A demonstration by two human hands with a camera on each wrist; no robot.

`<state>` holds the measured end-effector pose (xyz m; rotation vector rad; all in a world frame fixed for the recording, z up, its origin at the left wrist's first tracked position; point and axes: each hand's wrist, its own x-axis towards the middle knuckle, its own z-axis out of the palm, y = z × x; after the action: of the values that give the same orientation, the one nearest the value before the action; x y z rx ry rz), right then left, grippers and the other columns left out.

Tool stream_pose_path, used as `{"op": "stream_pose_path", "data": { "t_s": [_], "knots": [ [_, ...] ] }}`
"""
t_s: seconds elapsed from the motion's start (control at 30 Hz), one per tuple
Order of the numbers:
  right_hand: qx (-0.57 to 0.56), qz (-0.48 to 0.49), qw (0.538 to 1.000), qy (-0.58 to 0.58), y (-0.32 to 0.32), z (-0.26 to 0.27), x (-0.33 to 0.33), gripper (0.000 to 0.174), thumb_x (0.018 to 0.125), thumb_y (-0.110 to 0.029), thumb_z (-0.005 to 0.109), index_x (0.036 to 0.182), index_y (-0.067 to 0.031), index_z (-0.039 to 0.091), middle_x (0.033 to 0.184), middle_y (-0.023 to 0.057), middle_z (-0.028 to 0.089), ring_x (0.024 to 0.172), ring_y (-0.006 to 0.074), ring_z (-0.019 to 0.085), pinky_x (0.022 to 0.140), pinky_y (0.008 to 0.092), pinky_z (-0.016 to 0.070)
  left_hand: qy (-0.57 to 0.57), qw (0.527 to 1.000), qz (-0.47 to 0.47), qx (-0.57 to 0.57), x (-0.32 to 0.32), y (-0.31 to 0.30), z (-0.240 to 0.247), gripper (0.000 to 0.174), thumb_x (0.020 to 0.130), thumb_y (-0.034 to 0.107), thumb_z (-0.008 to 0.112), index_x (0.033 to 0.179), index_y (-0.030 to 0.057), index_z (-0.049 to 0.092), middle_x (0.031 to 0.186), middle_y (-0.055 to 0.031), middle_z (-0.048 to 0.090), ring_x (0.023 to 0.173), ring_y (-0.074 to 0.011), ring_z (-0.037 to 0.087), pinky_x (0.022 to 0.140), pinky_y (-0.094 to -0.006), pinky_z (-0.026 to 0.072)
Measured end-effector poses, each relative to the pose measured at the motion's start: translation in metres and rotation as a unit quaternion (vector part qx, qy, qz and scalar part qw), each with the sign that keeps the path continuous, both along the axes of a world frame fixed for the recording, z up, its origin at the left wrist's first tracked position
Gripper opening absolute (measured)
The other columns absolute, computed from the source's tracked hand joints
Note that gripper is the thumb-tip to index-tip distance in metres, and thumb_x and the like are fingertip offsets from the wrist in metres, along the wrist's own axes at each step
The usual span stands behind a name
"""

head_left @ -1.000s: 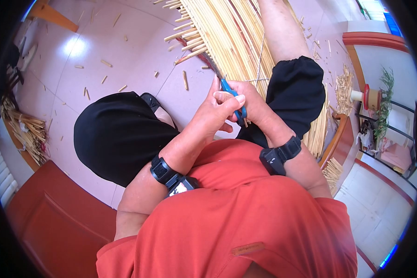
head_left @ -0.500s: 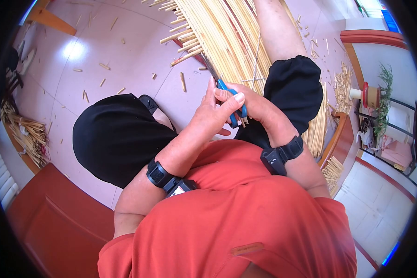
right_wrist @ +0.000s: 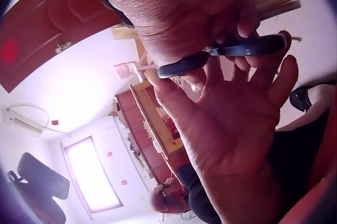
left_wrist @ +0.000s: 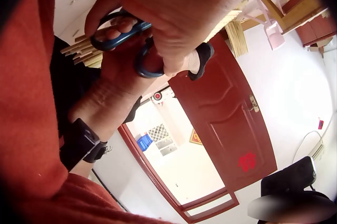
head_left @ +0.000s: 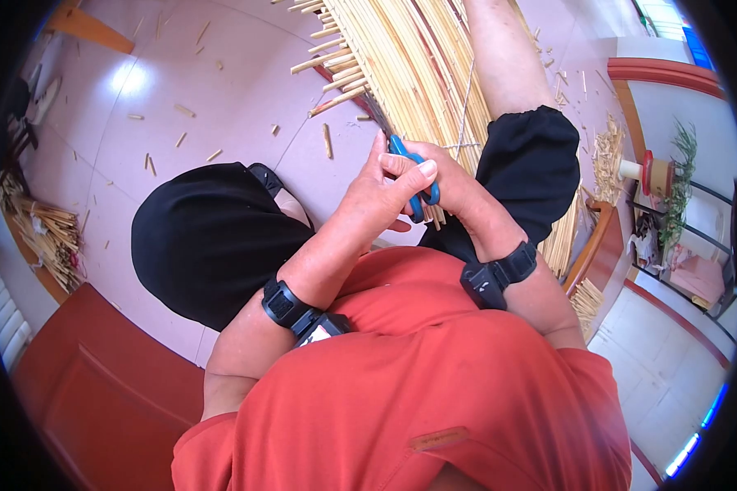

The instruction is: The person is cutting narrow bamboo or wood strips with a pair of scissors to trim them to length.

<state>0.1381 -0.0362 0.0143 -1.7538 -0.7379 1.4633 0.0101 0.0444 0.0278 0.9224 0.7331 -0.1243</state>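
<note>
A pair of blue-handled scissors (head_left: 397, 146) lies between both hands, blades at the left edge of a mat of pale reeds (head_left: 405, 69). My right hand (head_left: 452, 182) grips the handles, its fingers at the loops (left_wrist: 122, 40). From the other side my left hand (head_left: 373, 196) pinches the handles; in the right wrist view its thumb presses one handle and a finger the other (right_wrist: 247, 47), while the palm of that left hand (right_wrist: 237, 118) faces the camera. Uneven reed ends (head_left: 336, 74) stick out past the mat's left edge. The blade tips are hard to make out.
The mat lies beside a bare leg with a black trouser leg (head_left: 532, 164). Short cut pieces (head_left: 327, 141) are scattered over the tiled floor (head_left: 246, 90). Reed bundles (head_left: 53, 237) lie far left, a red wooden panel (head_left: 115, 385) lower left, and a spool (head_left: 653, 173) stands at right.
Both hands, the scissors and the mat shifted slightly left in the head view, then back to the right. Both hands have kept hold of the scissors.
</note>
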Motion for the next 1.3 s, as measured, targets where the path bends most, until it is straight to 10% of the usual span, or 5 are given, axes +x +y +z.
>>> {"op": "stream_pose_path", "data": {
  "t_s": [0.33,0.63,0.83,1.0,1.3],
  "knots": [
    [-0.043,-0.016,0.999,0.008,-0.003,0.002,-0.003,0.032,0.092,-0.036,0.062,0.089,-0.0042,0.059,0.065,-0.0015,0.056,0.049,0.0041,0.05,0.042,0.0191,0.0387,-0.057,0.997,0.032,-0.036,-0.003,-0.006,-0.015,0.105,0.082,0.044,0.066,0.15,0.0058,-0.004,0.075,-0.0024,0.055,0.062,-0.0128,0.059,0.059,-0.0351,0.056],
    [-0.021,-0.014,1.0,0.012,-0.014,-0.008,-0.003,0.052,0.09,-0.055,0.054,0.089,-0.0029,0.058,0.064,0.0039,0.058,0.051,0.0095,0.054,0.043,0.0232,0.0415,-0.023,1.0,-0.007,0.019,-0.008,-0.01,0.003,0.11,0.08,0.053,0.065,0.15,0.0054,-0.005,0.088,-0.0089,0.057,0.071,-0.0151,0.058,0.061,-0.0363,0.0565],
    [-0.048,-0.022,0.997,0.051,-0.019,0.015,-0.006,0.059,0.088,-0.062,0.052,0.091,-0.0025,0.057,0.064,0.0039,0.057,0.051,0.0098,0.055,0.044,0.0232,0.0399,-0.021,0.999,-0.028,0.011,-0.009,-0.016,-0.002,0.11,0.076,0.053,0.068,0.149,0.0051,0.002,0.117,-0.0235,0.052,0.093,-0.0328,0.063,0.057,-0.0377,0.057],
    [-0.055,-0.004,0.998,0.04,-0.012,0.009,-0.002,0.06,0.088,-0.063,0.051,0.09,-0.0031,0.058,0.061,0.0037,0.057,0.049,0.0103,0.054,0.043,0.0228,0.0398,-0.008,1.0,-0.006,0.025,-0.008,-0.014,-0.004,0.116,0.077,0.064,0.064,0.15,0.0045,-0.005,0.103,-0.0146,0.055,0.077,-0.0171,0.058,0.065,-0.0386,0.0556],
    [-0.083,-0.021,0.992,0.091,0.002,0.006,0.004,0.047,0.09,-0.054,0.055,0.094,-0.0076,0.058,0.069,-0.0004,0.058,0.054,0.0051,0.053,0.045,0.0178,0.0382,-0.001,1.0,0.011,0.021,-0.002,-0.003,-0.01,0.119,0.076,0.063,0.066,0.149,-0.0004,-0.003,0.091,-0.0094,0.052,0.071,-0.0139,0.055,0.063,-0.0365,0.0553]
  ]
}}
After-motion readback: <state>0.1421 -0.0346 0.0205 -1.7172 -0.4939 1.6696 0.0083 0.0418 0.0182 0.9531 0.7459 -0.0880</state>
